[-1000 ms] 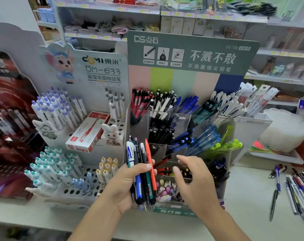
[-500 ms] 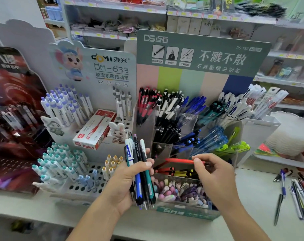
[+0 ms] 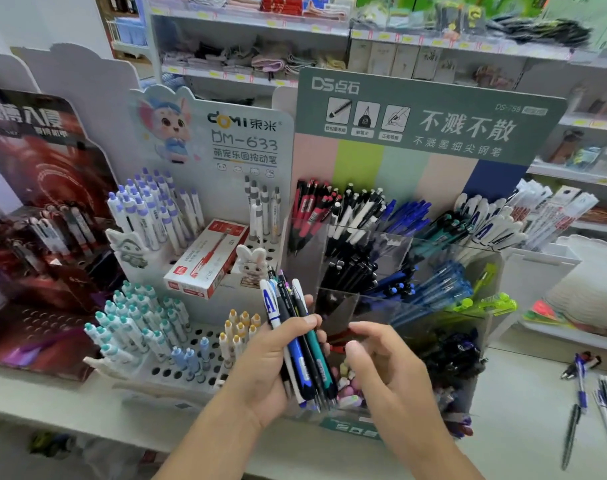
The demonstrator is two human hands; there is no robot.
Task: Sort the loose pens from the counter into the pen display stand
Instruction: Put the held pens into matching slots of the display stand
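My left hand [image 3: 271,362] grips a bundle of pens [image 3: 300,344], thumb clamped across the barrels, the tips pointing down into my palm and the caps fanned upward. I hold them that way so I can read each colour and pull one at a time. My right hand [image 3: 385,368] is just beside the bundle, over the front of the clear pen stand [image 3: 482,375], fingers loosely curled. A bit of red shows by its fingertips, but I cannot tell whether I am pinching a pen or whether that red pen already lies in the compartment behind.

The stand keeps like with like: red pens [image 3: 309,209] at the back left, black pens [image 3: 350,268] in the middle, blue pens [image 3: 433,289] to the right. So each pen from my bundle should go to its matching colour.

More loose pens [image 3: 600,400] lie on the counter [image 3: 524,445] far to the right, well apart from the stand, so I judge the job is far from finished.
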